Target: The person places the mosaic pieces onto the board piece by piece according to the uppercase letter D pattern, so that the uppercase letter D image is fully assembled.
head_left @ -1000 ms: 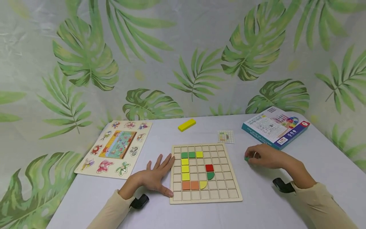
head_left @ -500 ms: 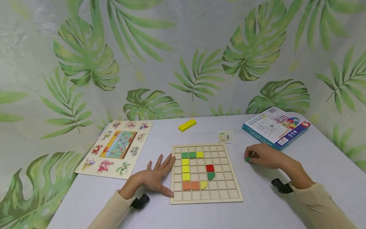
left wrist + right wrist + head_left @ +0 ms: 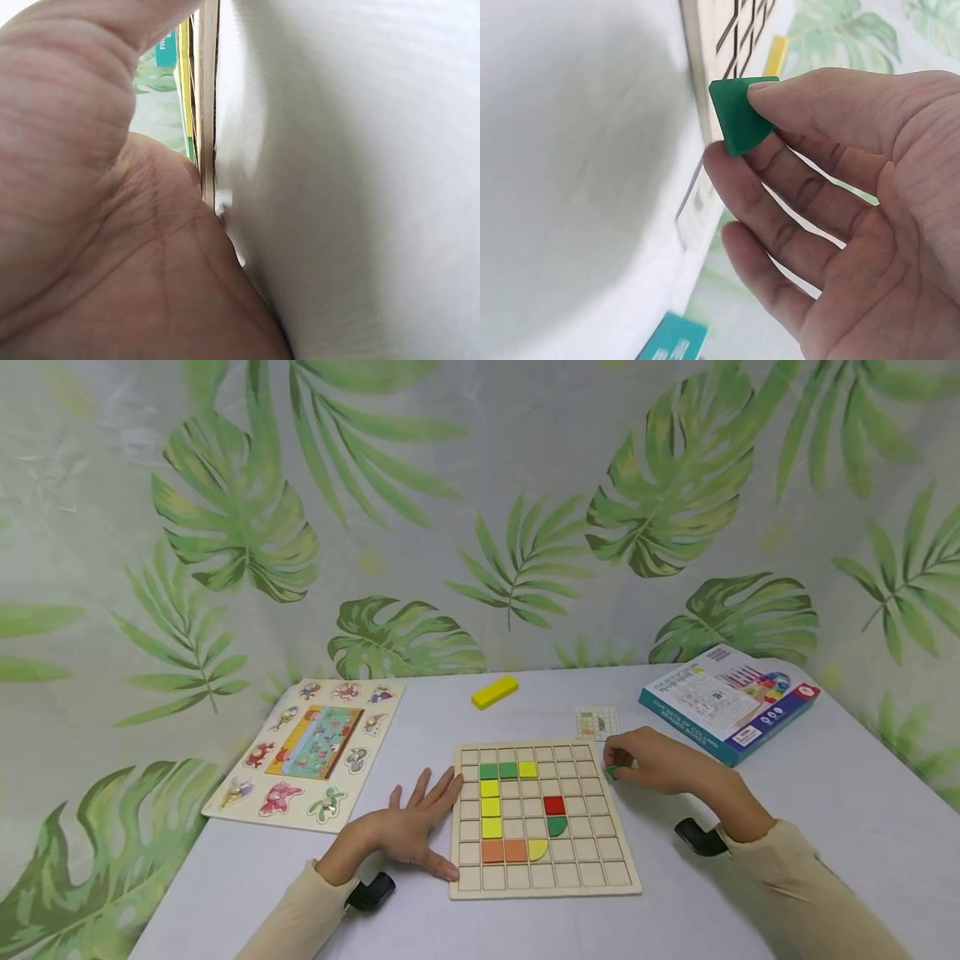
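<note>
right hand [image 3: 652, 762] pinching green piece [image 3: 739, 112], grid board [image 3: 592, 881]

Print on the blue box [image 3: 729, 701] is too small to read

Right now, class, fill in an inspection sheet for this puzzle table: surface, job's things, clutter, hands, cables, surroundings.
Surface: white table.
Job's things: wooden grid board bearing green, yellow, orange and red pieces; green piece.
Clutter: animal puzzle board, yellow block, pattern card, blue box.
Hands: left hand flat on the table, touching the board's left edge; right hand pinches the green piece.
Cables: nothing seen.
Surroundings: leaf-print backdrop.
</note>
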The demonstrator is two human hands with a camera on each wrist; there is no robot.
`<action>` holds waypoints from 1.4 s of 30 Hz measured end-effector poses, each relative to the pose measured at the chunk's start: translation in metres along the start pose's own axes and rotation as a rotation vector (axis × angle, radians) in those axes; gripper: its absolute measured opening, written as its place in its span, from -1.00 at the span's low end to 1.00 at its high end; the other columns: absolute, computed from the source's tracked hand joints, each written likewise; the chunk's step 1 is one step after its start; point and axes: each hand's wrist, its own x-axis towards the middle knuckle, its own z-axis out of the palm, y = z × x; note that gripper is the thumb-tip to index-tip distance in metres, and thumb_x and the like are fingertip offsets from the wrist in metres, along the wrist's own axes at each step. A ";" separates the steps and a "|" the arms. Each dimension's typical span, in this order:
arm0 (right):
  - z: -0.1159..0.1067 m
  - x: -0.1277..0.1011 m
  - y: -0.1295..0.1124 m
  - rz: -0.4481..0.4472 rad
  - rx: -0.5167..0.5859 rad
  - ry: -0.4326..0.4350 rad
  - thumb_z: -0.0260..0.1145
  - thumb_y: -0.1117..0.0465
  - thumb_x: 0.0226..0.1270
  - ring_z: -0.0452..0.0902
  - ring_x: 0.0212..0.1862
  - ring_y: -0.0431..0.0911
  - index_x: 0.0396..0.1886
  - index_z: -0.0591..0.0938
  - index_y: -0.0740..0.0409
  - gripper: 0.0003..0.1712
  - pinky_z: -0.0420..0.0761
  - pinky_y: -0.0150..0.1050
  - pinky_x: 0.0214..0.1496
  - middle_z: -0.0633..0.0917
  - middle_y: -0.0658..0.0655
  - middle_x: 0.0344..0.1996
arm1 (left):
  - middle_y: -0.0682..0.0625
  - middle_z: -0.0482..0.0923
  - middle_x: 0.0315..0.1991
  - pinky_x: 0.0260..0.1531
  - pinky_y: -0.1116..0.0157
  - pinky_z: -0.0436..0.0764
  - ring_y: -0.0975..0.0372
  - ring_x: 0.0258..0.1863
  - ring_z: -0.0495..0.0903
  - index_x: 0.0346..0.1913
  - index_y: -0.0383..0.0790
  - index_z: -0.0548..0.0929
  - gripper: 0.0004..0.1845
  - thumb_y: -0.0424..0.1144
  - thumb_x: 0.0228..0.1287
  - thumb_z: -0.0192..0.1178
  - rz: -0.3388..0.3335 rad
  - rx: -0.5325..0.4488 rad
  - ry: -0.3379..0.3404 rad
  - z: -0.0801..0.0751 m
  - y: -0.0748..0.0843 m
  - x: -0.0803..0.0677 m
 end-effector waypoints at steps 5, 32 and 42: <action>0.003 0.016 -0.007 -0.053 0.003 0.000 0.32 0.35 0.36 0.56 -0.27 -0.26 -0.27 0.62 0.11 -0.94 0.58 -0.29 -0.21 0.69 -0.05 -0.34 | -0.06 -0.51 0.64 0.38 -0.40 -0.38 -0.12 0.58 -0.57 0.63 -0.09 -0.31 0.38 0.25 0.01 0.47 0.006 0.019 -0.001 0.000 -0.002 0.004; 0.031 0.049 -0.038 -0.113 0.053 0.020 0.34 0.29 0.38 0.53 -0.32 -0.26 -0.24 0.66 0.14 -0.98 0.58 -0.33 -0.20 0.68 -0.08 -0.37 | -0.06 -0.54 0.64 0.35 -0.42 -0.41 -0.11 0.58 -0.60 0.63 -0.10 -0.33 0.41 0.25 -0.01 0.48 0.020 0.004 0.002 -0.003 -0.001 0.006; 0.036 0.051 -0.038 -0.097 0.043 -0.042 0.36 0.30 0.36 0.42 -0.37 -0.26 -0.25 0.66 0.12 -0.96 0.51 -0.35 -0.26 0.62 -0.12 -0.42 | -0.09 -0.50 0.64 0.37 -0.41 -0.38 -0.12 0.58 -0.57 0.63 -0.12 -0.30 0.38 0.24 0.01 0.48 0.012 0.014 0.001 -0.003 0.001 0.004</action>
